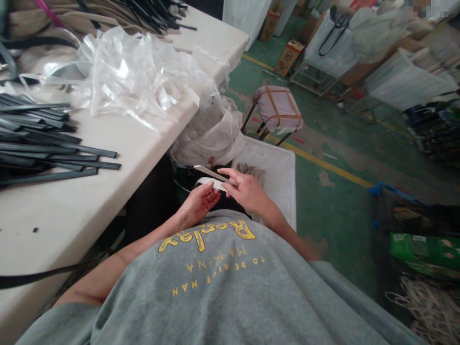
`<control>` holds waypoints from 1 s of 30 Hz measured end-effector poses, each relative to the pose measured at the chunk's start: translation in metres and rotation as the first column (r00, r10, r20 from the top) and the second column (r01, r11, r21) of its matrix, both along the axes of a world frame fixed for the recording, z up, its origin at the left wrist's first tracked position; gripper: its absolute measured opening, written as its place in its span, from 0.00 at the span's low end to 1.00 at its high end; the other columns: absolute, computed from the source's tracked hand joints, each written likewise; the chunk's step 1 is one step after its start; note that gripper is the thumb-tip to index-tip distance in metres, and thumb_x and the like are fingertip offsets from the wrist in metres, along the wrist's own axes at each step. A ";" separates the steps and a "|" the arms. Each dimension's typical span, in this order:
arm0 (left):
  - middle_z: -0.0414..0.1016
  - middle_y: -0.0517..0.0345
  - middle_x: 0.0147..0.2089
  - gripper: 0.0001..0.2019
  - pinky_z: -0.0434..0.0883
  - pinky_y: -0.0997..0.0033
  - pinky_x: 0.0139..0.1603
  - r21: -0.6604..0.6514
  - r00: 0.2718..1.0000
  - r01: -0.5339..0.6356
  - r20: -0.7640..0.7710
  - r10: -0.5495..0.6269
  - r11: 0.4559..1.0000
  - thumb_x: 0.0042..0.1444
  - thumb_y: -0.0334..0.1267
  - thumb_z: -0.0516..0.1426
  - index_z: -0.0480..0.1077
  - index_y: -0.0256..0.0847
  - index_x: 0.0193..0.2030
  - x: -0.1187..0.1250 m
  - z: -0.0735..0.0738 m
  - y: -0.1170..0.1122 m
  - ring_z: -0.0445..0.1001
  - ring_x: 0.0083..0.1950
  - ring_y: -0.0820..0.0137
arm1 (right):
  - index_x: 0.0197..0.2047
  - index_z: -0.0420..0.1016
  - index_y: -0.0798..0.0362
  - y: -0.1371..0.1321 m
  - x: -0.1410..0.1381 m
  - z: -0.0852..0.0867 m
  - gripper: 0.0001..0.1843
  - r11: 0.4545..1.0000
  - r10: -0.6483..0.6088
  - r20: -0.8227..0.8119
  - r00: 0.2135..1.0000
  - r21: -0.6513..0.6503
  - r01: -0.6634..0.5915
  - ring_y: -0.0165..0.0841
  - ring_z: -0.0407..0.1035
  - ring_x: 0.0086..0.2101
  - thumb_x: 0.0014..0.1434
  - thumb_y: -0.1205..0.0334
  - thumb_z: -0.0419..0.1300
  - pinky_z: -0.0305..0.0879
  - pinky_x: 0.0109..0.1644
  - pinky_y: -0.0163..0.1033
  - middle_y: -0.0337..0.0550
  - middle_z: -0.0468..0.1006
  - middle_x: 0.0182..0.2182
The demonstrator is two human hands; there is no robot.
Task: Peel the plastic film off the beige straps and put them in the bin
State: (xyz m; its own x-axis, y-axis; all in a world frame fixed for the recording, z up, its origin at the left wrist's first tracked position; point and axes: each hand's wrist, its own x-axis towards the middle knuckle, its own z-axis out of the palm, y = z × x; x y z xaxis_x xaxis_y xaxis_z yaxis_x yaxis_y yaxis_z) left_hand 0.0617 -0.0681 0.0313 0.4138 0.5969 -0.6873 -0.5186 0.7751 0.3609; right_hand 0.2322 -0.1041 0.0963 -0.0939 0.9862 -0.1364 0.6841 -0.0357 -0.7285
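Observation:
In front of my body, my left hand (199, 202) pinches a white strap-like strip (206, 180) between thumb and fingers. My right hand (249, 191) is closed on a thin, flat beige strip (208, 172), whose free end points up and left. The fingertips of both hands are close together around the white strip. Whether the right hand also grips the white strip is hard to make out. Below the hands, dark trousers show, and a white plastic crate (290, 177) with brownish pieces in it stands just beyond my right hand.
On the white table (143, 153) to the left lie bundled dark straps (46, 148) and a heap of clear plastic (140, 72). A padded stool (278, 108) stands on the green floor. Carts, cardboard boxes (288, 56) and a green package (424, 251) are to the right.

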 end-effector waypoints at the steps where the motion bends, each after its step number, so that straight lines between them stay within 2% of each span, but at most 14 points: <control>1: 0.77 0.59 0.27 0.05 0.78 0.73 0.41 0.008 1.000 -0.016 -0.005 0.016 1.000 0.60 0.29 0.62 0.72 0.36 0.33 -0.001 0.000 0.001 0.77 0.28 0.75 | 0.62 0.71 0.52 0.001 0.001 -0.001 0.23 1.000 -0.007 -0.014 1.000 -0.012 0.007 0.31 0.72 0.28 0.64 0.64 0.57 0.63 0.40 0.37 0.35 0.77 0.24; 5: 0.77 0.60 0.27 0.06 0.78 0.72 0.42 0.015 0.997 -0.070 -0.024 0.071 0.997 0.61 0.28 0.60 0.72 0.36 0.32 -0.002 0.000 0.003 0.77 0.27 0.76 | 0.62 0.71 0.51 -0.001 0.007 0.003 0.23 0.999 -0.041 -0.048 0.998 -0.014 0.040 0.31 0.73 0.29 0.64 0.63 0.58 0.63 0.40 0.36 0.36 0.77 0.25; 8: 0.78 0.58 0.28 0.05 0.78 0.71 0.44 0.027 1.000 -0.003 -0.008 0.004 1.000 0.60 0.27 0.61 0.72 0.36 0.32 0.000 0.000 0.001 0.78 0.29 0.75 | 0.61 0.72 0.50 0.005 0.001 -0.001 0.22 1.000 -0.017 -0.032 0.999 -0.011 0.017 0.31 0.72 0.30 0.64 0.65 0.57 0.63 0.40 0.36 0.35 0.76 0.25; 11: 0.79 0.58 0.29 0.04 0.77 0.72 0.44 0.044 0.999 0.039 -0.006 -0.039 0.998 0.60 0.27 0.61 0.73 0.35 0.33 0.001 0.001 0.000 0.78 0.30 0.75 | 0.60 0.72 0.51 0.015 -0.005 -0.008 0.22 1.000 -0.003 -0.075 0.997 -0.027 0.001 0.28 0.70 0.28 0.64 0.66 0.57 0.63 0.38 0.34 0.37 0.78 0.30; 13: 0.79 0.58 0.29 0.05 0.77 0.72 0.44 0.046 1.000 0.002 -0.025 -0.001 0.999 0.61 0.27 0.60 0.73 0.35 0.33 -0.002 0.002 0.003 0.78 0.29 0.76 | 0.62 0.71 0.51 0.015 -0.001 -0.008 0.22 0.999 -0.008 -0.104 0.995 -0.042 0.004 0.25 0.68 0.24 0.65 0.63 0.57 0.63 0.34 0.33 0.37 0.78 0.31; 17: 0.76 0.61 0.26 0.07 0.78 0.71 0.43 0.035 0.992 -0.099 -0.072 0.101 0.994 0.63 0.26 0.58 0.72 0.35 0.32 -0.005 0.003 0.011 0.76 0.26 0.77 | 0.62 0.70 0.52 0.001 0.017 0.000 0.22 0.998 -0.006 -0.180 0.984 -0.062 -0.005 0.24 0.65 0.19 0.66 0.60 0.57 0.61 0.26 0.30 0.33 0.75 0.24; 19: 0.75 0.61 0.26 0.08 0.78 0.71 0.43 0.026 0.993 -0.081 -0.085 0.083 0.996 0.63 0.26 0.57 0.72 0.35 0.32 -0.002 0.003 0.011 0.76 0.26 0.77 | 0.61 0.71 0.52 -0.005 0.018 0.000 0.21 0.999 -0.004 -0.198 0.980 -0.032 -0.002 0.24 0.66 0.20 0.65 0.62 0.58 0.61 0.26 0.29 0.32 0.74 0.23; 22: 0.76 0.59 0.27 0.08 0.78 0.72 0.42 0.023 0.997 -0.021 -0.079 0.023 1.000 0.64 0.26 0.56 0.72 0.35 0.33 0.002 0.006 0.009 0.76 0.27 0.77 | 0.60 0.72 0.53 -0.001 0.012 -0.009 0.20 1.000 -0.007 -0.250 0.968 -0.012 0.004 0.23 0.66 0.21 0.66 0.63 0.56 0.61 0.26 0.28 0.33 0.73 0.24; 25: 0.75 0.59 0.26 0.08 0.78 0.72 0.41 0.009 0.997 -0.029 -0.068 0.029 1.000 0.65 0.27 0.55 0.72 0.35 0.33 -0.001 0.010 0.009 0.75 0.25 0.78 | 0.59 0.73 0.54 0.011 0.016 -0.026 0.20 1.000 -0.005 -0.454 0.891 -0.018 -0.004 0.23 0.65 0.21 0.69 0.56 0.53 0.61 0.23 0.28 0.38 0.77 0.30; 27: 0.74 0.61 0.25 0.09 0.78 0.72 0.41 -0.004 0.997 -0.061 -0.054 0.061 0.998 0.66 0.27 0.55 0.72 0.35 0.34 -0.006 0.013 0.012 0.73 0.23 0.79 | 0.57 0.75 0.54 0.017 0.026 -0.037 0.21 0.999 -0.028 -0.579 0.815 0.017 0.046 0.21 0.64 0.22 0.69 0.52 0.52 0.63 0.23 0.28 0.43 0.81 0.38; 28: 0.73 0.62 0.24 0.09 0.78 0.71 0.41 -0.008 0.996 -0.075 -0.044 0.075 0.997 0.66 0.28 0.54 0.71 0.36 0.34 -0.009 0.014 0.014 0.73 0.23 0.79 | 0.56 0.76 0.54 0.018 0.032 -0.041 0.21 0.995 -0.045 -0.607 0.794 0.046 0.091 0.21 0.64 0.22 0.68 0.52 0.53 0.64 0.24 0.28 0.45 0.81 0.44; 30: 0.72 0.63 0.23 0.10 0.79 0.72 0.40 -0.013 0.996 -0.081 -0.024 0.081 0.997 0.67 0.28 0.53 0.71 0.36 0.34 -0.012 0.016 0.016 0.72 0.22 0.80 | 0.55 0.76 0.53 0.018 0.040 -0.047 0.19 0.982 -0.043 -0.588 0.808 0.123 0.142 0.23 0.69 0.27 0.66 0.53 0.55 0.68 0.28 0.29 0.47 0.79 0.53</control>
